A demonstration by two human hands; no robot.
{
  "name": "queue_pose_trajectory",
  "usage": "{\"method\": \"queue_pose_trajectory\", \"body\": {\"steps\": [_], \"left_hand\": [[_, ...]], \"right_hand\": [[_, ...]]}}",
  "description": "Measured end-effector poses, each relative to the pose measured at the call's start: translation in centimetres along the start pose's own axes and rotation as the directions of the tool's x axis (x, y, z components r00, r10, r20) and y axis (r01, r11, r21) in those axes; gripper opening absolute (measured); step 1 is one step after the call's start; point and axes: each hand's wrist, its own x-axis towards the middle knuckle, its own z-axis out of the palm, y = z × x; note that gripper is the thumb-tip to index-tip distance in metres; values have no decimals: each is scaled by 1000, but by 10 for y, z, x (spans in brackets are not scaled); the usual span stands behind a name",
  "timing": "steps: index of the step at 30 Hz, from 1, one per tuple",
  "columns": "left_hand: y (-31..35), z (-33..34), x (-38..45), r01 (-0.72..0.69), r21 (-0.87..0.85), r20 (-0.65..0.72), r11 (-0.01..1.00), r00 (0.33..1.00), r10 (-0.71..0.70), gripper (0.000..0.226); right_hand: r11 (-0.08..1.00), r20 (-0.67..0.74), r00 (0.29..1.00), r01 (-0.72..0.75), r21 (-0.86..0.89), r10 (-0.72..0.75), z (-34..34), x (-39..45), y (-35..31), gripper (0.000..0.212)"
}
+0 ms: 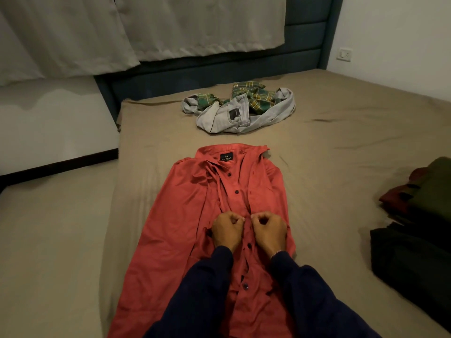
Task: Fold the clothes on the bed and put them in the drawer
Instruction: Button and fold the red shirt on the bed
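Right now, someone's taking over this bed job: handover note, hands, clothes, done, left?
Left hand and right hand: both pinch the placket of the red shirt, mid-chest, seemingly buttoning it.
Red shirt lies flat, front up, collar away from you, on the bed.
Done: folded stack at the bed's right edge.
Left: fold the red shirt; grey jeans and green plaid garment lie heaped beyond it. Drawer not in view.
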Motion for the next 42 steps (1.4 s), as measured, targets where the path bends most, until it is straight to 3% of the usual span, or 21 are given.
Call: {"method": "queue_pose_trajectory", "body": {"steps": [4,9,16,25,29,35,42], "left_hand": [[4,2,0,5,-119,78,993,997,4,11],[2,4,-3,74,-230,111,970,993,-50,11],[-4,6,-2,194,-356,172,914,975,-140,29],[8,-2,-4,334,-534,288,777,936,-204,15],[14,-6,-7,366,-549,318,751,923,-217,19],[14,-6,-5,410,-554,306,724,910,-281,16],[6,6,4,409,-445,275,797,909,-313,34]], "right_hand": [[984,-11,995,100,146,-100,2,-9,14,6],[968,-39,993,119,219,-113,2,-13,17,11],[950,34,984,158,268,-173,2,-15,22,12],[947,49,959,267,179,-279,5,-24,31,19],[936,51,941,325,134,-334,7,-29,30,16],[947,-29,960,278,163,-277,7,-27,33,22],[959,-48,973,230,163,-225,8,-28,31,24]]}}
